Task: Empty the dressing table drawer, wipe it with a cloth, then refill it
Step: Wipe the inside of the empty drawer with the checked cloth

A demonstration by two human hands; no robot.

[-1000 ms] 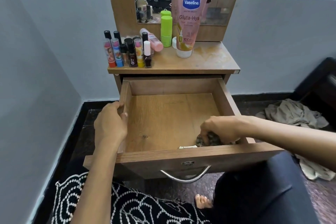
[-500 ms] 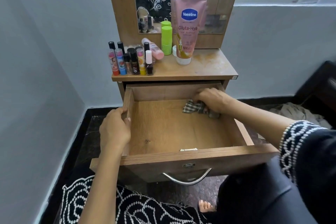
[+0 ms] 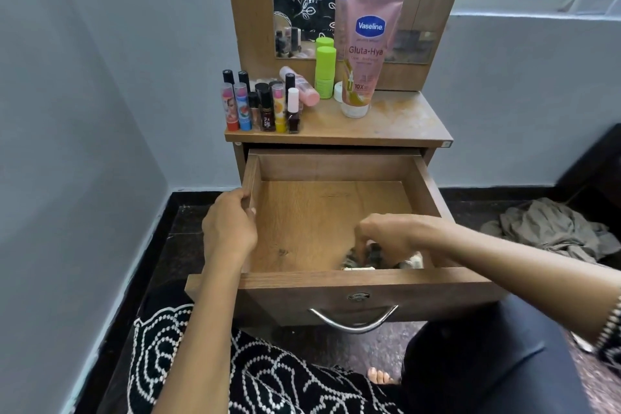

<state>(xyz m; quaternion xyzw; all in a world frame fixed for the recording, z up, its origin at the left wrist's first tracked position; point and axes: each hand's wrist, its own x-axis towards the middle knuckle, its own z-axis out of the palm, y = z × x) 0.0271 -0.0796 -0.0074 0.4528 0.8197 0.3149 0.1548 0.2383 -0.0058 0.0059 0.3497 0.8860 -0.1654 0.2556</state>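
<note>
The wooden drawer (image 3: 426, 185) of the dressing table stands pulled out, its floor bare of items. My left hand (image 3: 230, 228) grips the drawer's left wall near the front. My right hand (image 3: 386, 235) holds a checked cloth (image 3: 376, 259) bunched against the drawer floor at the front right, just behind the front panel. The cloth is blurred and mostly hidden by my fingers. On the table top stand a pink Vaseline tube (image 3: 368, 54), a green bottle (image 3: 325, 72) and a cluster of lip balms and nail polishes (image 3: 262, 107).
A mirror (image 3: 302, 0) rises behind the table top. A chrome handle (image 3: 354, 321) hangs on the drawer front. Crumpled beige fabric (image 3: 551, 228) lies on the dark floor to the right. A grey wall is close on the left. My knees are below the drawer.
My right hand has dragged the cloth from the drawer's back right corner to the front right. My left hand has kept its grip on the left wall.
</note>
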